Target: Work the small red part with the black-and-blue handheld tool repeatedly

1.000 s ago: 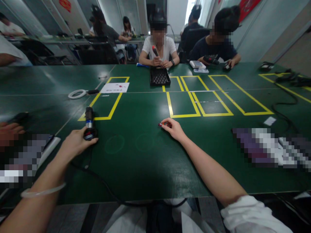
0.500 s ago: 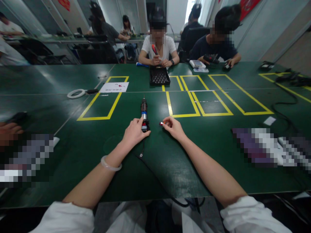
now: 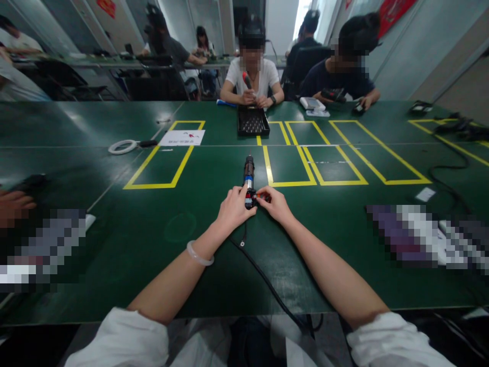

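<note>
The left hand [image 3: 232,210] grips the electric screwdriver [image 3: 249,171] low, tip pointing far. The right hand [image 3: 276,204] pinches a small orange-red piece [image 3: 261,195] at its right.

tool [image 3: 249,173]: part shiny metal | table [image 3: 344,219]: smooth, glossy | sleeves [image 3: 385,339]: matt cloth | sheet [image 3: 179,138]: paper

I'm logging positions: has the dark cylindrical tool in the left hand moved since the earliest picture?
Yes, to the right. The tool first overlapped the leftmost yellow outline; now it is well right of that, beside the right hand.
</note>
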`<control>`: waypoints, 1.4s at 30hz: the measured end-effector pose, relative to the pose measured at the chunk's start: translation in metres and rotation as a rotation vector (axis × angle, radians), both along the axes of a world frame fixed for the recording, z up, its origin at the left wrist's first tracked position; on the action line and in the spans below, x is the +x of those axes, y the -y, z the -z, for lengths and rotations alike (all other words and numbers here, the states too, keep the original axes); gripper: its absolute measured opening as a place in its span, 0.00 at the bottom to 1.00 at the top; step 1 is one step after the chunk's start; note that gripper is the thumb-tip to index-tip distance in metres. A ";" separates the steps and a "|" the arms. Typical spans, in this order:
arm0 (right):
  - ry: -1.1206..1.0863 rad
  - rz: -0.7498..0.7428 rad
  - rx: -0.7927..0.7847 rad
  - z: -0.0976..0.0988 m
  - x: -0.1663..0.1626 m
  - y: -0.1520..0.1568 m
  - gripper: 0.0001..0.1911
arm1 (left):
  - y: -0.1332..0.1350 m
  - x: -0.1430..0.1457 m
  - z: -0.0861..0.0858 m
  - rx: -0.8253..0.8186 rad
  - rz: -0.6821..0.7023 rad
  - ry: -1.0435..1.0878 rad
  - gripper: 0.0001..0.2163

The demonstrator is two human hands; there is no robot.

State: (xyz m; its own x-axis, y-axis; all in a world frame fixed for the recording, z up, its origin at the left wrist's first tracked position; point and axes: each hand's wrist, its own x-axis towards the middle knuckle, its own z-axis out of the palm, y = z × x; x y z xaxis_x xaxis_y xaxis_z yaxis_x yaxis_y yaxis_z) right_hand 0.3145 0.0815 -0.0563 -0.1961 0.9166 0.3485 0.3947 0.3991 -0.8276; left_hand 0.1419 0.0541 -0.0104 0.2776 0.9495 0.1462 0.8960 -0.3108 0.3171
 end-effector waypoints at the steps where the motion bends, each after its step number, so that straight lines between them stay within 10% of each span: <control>1: 0.004 -0.003 0.015 0.001 0.000 0.000 0.06 | 0.000 0.000 0.000 -0.002 0.002 0.006 0.35; 28: -0.108 0.063 -0.044 0.000 0.003 0.006 0.14 | -0.003 0.023 -0.004 0.079 -0.186 -0.163 0.27; 42: -0.150 0.002 -0.105 0.004 0.007 0.003 0.09 | -0.002 -0.036 -0.009 0.071 -0.157 -0.281 0.31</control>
